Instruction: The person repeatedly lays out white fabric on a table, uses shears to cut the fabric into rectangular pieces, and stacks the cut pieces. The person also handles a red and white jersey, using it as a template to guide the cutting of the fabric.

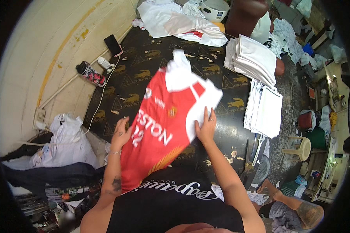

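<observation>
A red and white sleeveless jersey (159,124) lies spread on the black patterned surface (144,66), its lower hem hanging over the near edge toward the person. The left hand (120,134) rests on the jersey's left edge, fingers bent and pressing on the cloth; whether that grip is clamped on the fabric cannot be told. The right hand (206,128) lies flat on the jersey's right side, fingers spread apart, holding nothing.

At the right edge of the surface sit two stacks of folded white cloth (252,58), one further off, one nearer (266,112). Scissors (247,159) lie near the right near corner. Along the left edge are a phone (112,44), a patterned bottle (91,73) and a white charger cable (105,89). Loose white garments (175,21) are piled at the far edge. Another person's tattooed leg (299,207) shows at the lower right, on the floor
</observation>
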Demonstrator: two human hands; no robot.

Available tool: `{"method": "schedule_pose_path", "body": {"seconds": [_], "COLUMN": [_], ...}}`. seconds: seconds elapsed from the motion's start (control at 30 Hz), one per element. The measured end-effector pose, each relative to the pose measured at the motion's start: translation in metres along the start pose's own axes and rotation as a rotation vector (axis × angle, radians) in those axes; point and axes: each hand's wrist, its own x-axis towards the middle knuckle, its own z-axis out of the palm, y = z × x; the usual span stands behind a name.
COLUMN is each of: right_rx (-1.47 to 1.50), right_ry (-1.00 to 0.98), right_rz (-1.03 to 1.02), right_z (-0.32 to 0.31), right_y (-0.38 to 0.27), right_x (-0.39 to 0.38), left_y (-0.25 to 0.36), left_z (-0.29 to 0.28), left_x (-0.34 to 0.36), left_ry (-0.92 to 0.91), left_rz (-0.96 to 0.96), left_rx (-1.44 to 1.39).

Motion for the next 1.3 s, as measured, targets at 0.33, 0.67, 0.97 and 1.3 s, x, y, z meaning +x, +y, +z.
{"method": "schedule_pose_path", "body": {"seconds": [0.33, 0.67, 0.97, 1.3], "right_rx": [0.537, 0.422, -0.758, -0.394], "right_ry": [-0.450, -0.855, 0.145, -0.534], "right_rz": [0.346, -0.457, -0.347, 0.010], "right_z": [-0.096, -0.320, -0.339, -0.119], "right_y": [-0.065, -0.173, -0.097, -0.015], "right_x": [-0.053, -0.039, 0.105, -0.255], "left_y": [0.008, 0.058, 0.147, -0.092], "left_z": [0.041, -0.324, -0.208, 0.060], "left_x": [-0.058, -0.068, 0.139, -0.048], "left_ry": [-0.021, 0.696, 0.752, -0.063], "left_rz": [0.024, 0.568, 0.776, -0.319], "left_rx": [-0.432, -0.709, 0.283, 0.422]}}
